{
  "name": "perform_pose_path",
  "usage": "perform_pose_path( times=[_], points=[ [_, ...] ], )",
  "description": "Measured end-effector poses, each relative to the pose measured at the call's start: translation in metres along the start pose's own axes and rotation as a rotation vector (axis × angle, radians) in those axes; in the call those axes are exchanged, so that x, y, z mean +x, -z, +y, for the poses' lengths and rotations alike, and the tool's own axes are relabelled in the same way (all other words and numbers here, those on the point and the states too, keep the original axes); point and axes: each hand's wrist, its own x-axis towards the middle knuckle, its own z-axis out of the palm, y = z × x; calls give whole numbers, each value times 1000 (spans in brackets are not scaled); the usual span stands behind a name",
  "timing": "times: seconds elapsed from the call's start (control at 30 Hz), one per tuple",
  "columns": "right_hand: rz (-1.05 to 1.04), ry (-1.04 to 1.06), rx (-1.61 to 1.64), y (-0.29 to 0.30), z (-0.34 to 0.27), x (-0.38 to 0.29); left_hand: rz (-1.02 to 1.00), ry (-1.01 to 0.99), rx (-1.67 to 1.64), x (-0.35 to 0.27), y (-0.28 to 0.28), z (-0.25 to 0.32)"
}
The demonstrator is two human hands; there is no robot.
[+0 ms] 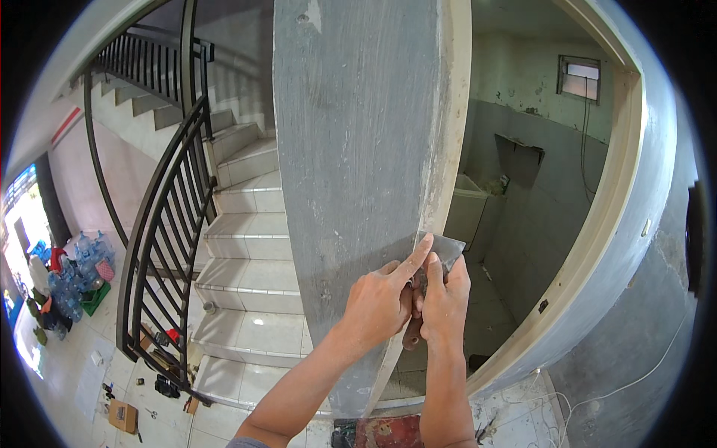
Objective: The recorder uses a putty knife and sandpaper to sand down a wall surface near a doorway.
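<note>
A flat metal scraper (450,246), probably a putty knife, is held between my two hands in front of the wall edge. Its wide blade points up, and the end of a brown handle shows below my fingers. My left hand (374,307) grips it from the left, with the index finger stretched along the blade. From the right, my right hand (446,307) clasps it, thumb and fingers around the blade's lower part. Behind the blade stands the grey plastered wall (353,168), beside a cream door frame (455,106). The fingers hide the middle of the tool.
Tiled stairs (252,280) with a black metal railing (162,224) rise at the left. Water bottles (70,280), a cardboard box (122,416) and scissors (151,414) are on the floor. A red object (389,432) lies below me; a white cable (622,386) runs at the lower right.
</note>
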Motion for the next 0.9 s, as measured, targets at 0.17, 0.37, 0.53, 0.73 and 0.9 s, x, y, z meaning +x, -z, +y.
perform_pose_path(
  times=[0.17, 0.37, 0.53, 0.73, 0.9],
  points=[
    [-20, 43, 18, -8, -15, 16, -20, -7, 7, 23, 14, -1],
    [-22, -28, 112, -6, -9, 6, -49, 1, 31, 12, 9, -2],
    [-24, 23, 101, -9, -11, 10, -35, -47, 7, 23, 15, -6],
    [-25, 19, 93, -11, -15, 21, -12, -36, -22, 31, 19, 0],
    [-6, -5, 96, -7, -12, 11, -41, -14, -33, 23, 15, 4]
  ],
)
